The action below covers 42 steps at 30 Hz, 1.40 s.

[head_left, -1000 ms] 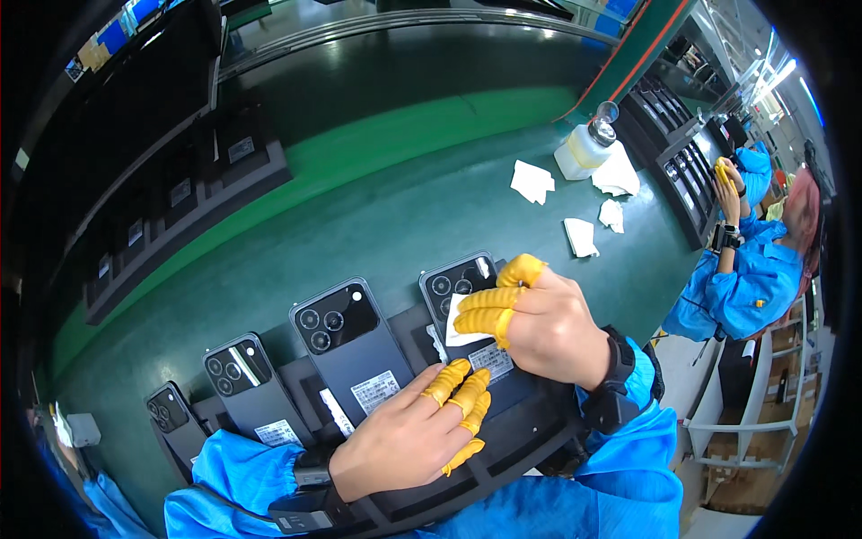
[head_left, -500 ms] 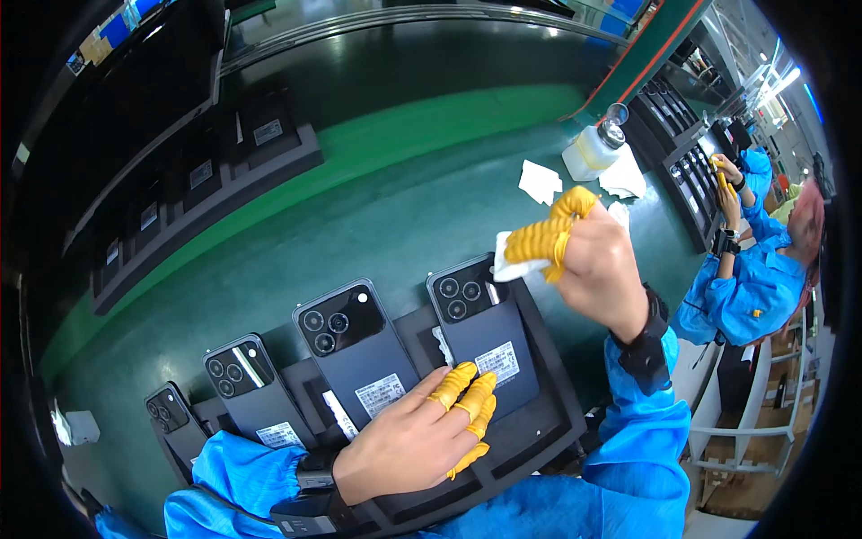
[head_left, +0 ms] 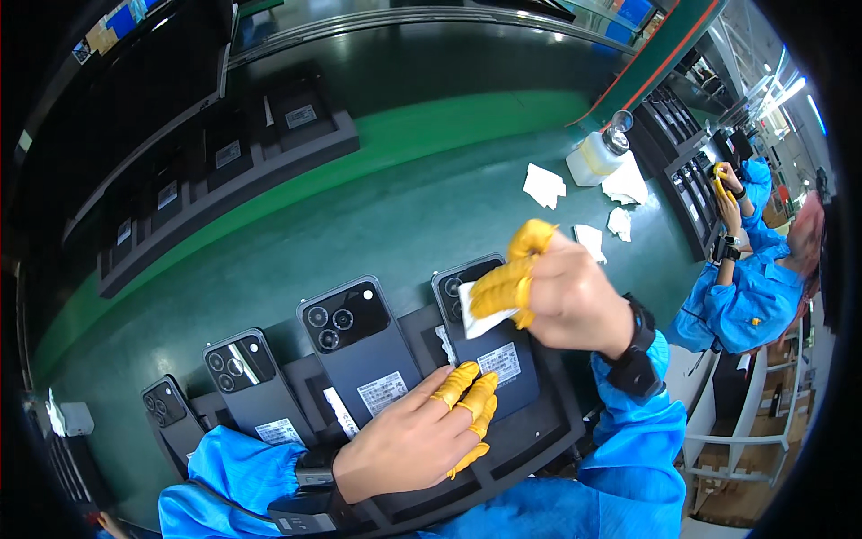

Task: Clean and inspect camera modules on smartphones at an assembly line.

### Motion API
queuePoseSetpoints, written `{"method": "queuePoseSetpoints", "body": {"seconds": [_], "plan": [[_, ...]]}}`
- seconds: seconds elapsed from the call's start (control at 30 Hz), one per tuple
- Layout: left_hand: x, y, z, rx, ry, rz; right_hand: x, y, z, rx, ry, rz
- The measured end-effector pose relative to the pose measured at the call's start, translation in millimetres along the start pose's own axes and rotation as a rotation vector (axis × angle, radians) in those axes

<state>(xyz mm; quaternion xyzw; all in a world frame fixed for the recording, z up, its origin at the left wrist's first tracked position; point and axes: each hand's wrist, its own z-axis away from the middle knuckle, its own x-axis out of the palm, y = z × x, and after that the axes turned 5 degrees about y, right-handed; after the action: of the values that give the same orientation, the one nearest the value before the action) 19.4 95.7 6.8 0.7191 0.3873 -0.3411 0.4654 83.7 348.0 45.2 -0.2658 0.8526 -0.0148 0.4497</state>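
My right hand, with yellow finger cots, pinches a folded white wipe against the rightmost smartphone, just below and partly over its camera lenses. That phone lies back-up in a black tray, a white label on its back. My left hand, also in yellow finger cots, is open, its fingers stretched out over the lower left part of the same phone. Left of it lie a second smartphone, a third phone and a fourth phone, all dark with camera lenses upward.
Another black tray with labelled dark devices stands at the far left. A white dispenser bottle stands at the back right, near white wipes. At right, a co-worker in blue handles things by more trays.
My right hand has moved down and left, bringing the wipe from the phone's upper right corner to beside its lenses. My left hand stays in place. The view has shifted slightly.
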Motion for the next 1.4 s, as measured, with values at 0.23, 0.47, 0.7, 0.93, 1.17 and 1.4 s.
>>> {"method": "queuePoseSetpoints", "body": {"seconds": [0.23,0.47,0.7,0.93,1.17,1.4], "plan": [[0,1,2,0.003,0.024,-0.007,-16,0,-4,0.132,-0.035,0.319],[2,-2,4,0.017,0.057,-0.016,6,-32,18,0.235,0.052,0.213],[2,-3,1,0.027,0.077,-0.047,5,-40,18,0.239,0.043,0.057],[6,-2,1,0.002,0.022,-0.023,-15,-15,19,0.245,-0.008,0.357],[1,0,3,0.008,0.088,-0.018,-20,-16,14,0.254,-0.103,0.425],[6,-3,0,0.009,0.049,-0.024,3,-2,5,0.133,0.013,0.029]]}}
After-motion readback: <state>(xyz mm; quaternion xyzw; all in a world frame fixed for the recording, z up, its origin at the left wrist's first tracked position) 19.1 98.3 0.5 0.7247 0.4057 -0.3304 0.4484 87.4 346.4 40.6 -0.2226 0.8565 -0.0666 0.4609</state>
